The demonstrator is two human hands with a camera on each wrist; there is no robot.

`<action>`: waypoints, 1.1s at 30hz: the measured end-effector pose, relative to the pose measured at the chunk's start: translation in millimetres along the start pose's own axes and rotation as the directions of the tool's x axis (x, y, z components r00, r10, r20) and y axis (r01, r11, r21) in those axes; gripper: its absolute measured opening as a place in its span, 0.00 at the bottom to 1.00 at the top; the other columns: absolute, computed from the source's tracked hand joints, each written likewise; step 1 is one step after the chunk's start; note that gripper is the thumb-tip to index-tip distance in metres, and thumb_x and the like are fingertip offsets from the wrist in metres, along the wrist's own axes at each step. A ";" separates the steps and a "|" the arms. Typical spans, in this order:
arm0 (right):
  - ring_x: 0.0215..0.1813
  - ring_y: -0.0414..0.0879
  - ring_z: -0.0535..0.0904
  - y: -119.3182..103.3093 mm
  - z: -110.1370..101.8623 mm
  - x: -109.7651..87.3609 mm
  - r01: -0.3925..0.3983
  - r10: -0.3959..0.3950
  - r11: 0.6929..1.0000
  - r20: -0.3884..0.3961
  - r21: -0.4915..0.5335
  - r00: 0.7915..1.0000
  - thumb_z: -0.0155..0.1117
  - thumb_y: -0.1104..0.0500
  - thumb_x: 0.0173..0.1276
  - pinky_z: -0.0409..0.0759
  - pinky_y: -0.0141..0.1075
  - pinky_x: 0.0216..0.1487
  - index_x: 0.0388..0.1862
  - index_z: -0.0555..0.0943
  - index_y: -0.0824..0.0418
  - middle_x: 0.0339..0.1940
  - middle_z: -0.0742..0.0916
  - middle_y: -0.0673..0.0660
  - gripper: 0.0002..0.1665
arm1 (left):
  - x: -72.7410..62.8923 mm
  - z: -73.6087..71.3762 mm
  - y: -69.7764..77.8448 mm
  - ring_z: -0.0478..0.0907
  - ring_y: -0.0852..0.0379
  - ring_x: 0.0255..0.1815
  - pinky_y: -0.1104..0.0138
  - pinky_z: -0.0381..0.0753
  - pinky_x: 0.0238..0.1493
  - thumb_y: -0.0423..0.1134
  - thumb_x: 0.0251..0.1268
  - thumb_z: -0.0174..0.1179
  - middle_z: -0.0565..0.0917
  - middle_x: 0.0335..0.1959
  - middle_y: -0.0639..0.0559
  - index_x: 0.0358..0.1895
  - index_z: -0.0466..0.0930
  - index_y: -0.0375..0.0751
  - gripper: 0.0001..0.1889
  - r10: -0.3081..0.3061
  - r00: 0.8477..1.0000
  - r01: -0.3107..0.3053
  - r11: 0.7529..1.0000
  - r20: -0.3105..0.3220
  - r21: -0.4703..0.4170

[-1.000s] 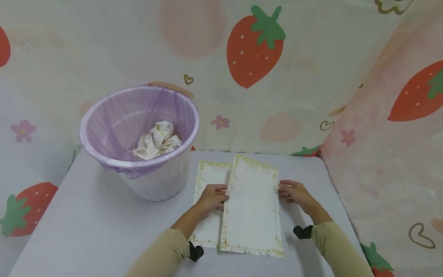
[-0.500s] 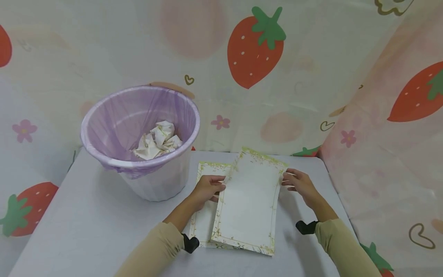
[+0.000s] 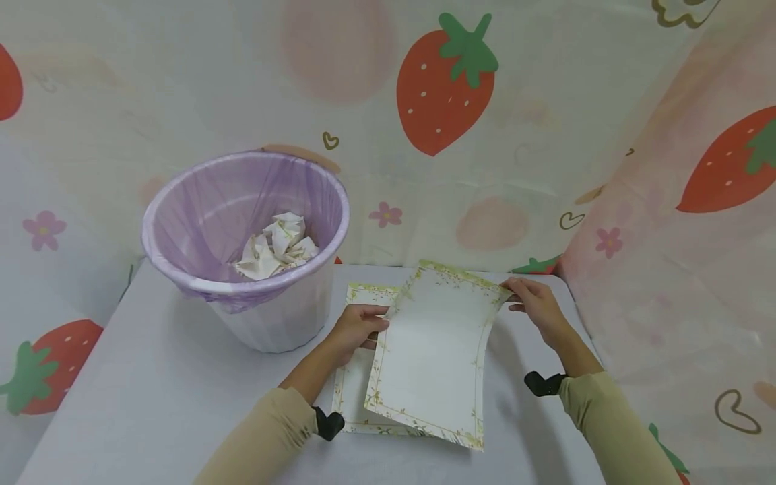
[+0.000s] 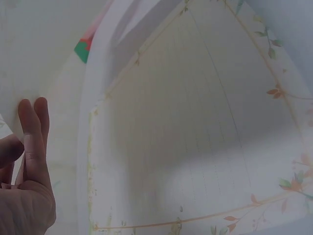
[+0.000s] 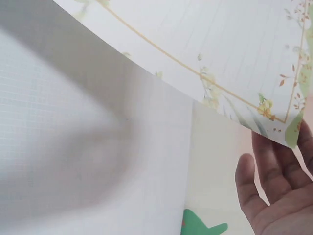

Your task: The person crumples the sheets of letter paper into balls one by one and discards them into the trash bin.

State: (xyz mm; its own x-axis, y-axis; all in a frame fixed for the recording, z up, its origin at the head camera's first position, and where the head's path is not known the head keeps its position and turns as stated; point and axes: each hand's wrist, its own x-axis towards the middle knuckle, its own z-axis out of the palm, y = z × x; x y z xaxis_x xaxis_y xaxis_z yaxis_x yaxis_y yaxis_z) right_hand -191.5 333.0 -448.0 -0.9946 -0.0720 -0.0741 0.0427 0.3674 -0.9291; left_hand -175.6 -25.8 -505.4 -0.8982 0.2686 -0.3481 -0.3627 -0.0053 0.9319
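In the head view, a floral-bordered sheet of stationery (image 3: 433, 350) is held up, tilted and bowed, above the white-covered table (image 3: 200, 417). Its left edge is pinched between the thumb and fingers of the left hand (image 3: 354, 330), while its upper right corner is gripped by the fingertips of the right hand (image 3: 539, 306). Part of a matching lower sheet (image 3: 348, 397), flat on the table, is covered by it. To the left, crumpled paper (image 3: 275, 249) is contained in a wastebasket (image 3: 273, 323) with a purple liner. For a steady hold, both grips are best kept light but firm, with the lower sheet left undisturbed.

In the left wrist view, only a sliver of the held sheet is shown at the thumb; the wide, faintly ruled page beyond appears to be the lower sheet, partly shaded. The bend is best kept gentle, as a crease could be pressed in by too tight a pinch.

In the right wrist view, the corner is backed by fingers, with the little finger apart; the thumb's contact cannot be told here. Since little paper is caught, a slightly deeper hold would be safer against slipping.
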 end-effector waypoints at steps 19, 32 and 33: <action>0.67 0.61 0.72 -6.6 -1.4 -5.9 -0.054 0.068 0.997 0.416 -0.046 0.907 0.62 0.57 0.73 0.77 0.43 0.61 0.70 0.69 0.68 0.67 0.76 0.65 0.31 | 3.5 -9.0 5.2 0.83 0.61 0.26 0.71 0.83 0.28 0.26 0.68 0.58 0.86 0.44 0.35 0.64 0.74 0.27 0.21 -0.035 0.999 0.030 0.990 -0.032 -0.136; 0.66 0.58 0.74 -8.7 18.9 -6.5 0.014 0.076 0.985 0.502 -0.172 0.861 0.71 0.53 0.65 0.76 0.51 0.62 0.74 0.69 0.55 0.67 0.78 0.60 0.39 | 1.3 -10.7 8.5 0.81 0.64 0.23 0.72 0.82 0.27 0.26 0.69 0.57 0.85 0.31 0.53 0.67 0.71 0.27 0.23 -0.016 1.000 0.016 0.985 0.002 -0.169; 0.64 0.57 0.76 -8.9 21.0 -6.6 0.023 0.069 0.984 0.506 -0.174 0.860 0.72 0.53 0.64 0.77 0.49 0.61 0.73 0.69 0.57 0.66 0.79 0.60 0.40 | 1.0 -10.6 8.7 0.80 0.65 0.22 0.72 0.81 0.27 0.27 0.70 0.57 0.85 0.30 0.53 0.67 0.71 0.27 0.23 -0.013 1.000 0.014 0.985 0.005 -0.170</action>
State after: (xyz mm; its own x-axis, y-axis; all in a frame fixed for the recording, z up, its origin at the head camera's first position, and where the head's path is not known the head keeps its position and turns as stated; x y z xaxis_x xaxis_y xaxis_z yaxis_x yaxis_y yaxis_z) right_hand -183.4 310.7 -446.8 -0.8043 -0.5059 -0.3118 0.0025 0.5218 -0.8531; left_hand -182.3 -35.9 -498.7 -0.8920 0.2732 -0.3601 -0.4123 -0.1652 0.8959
